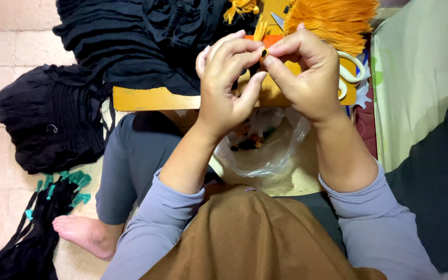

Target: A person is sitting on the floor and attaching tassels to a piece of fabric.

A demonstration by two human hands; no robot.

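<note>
Surface: low yellow wooden counter (151, 98), black pleated fabric (130, 36) at its left edge.
Left hand (226, 85): fingers curled, pinching small dark bead (264, 53).
Right hand (307, 72): fingertips pinched on same bead.

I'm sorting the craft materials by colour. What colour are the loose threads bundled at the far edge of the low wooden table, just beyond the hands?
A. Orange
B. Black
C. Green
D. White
A: the bundle of threads fanned out above the right hand is bright orange.

Black pleated garments (130, 36) heaped on the low yellow table (146, 98). Clear plastic bag (265, 150) below it. Teal tassels (71, 184) on the floor.
</note>
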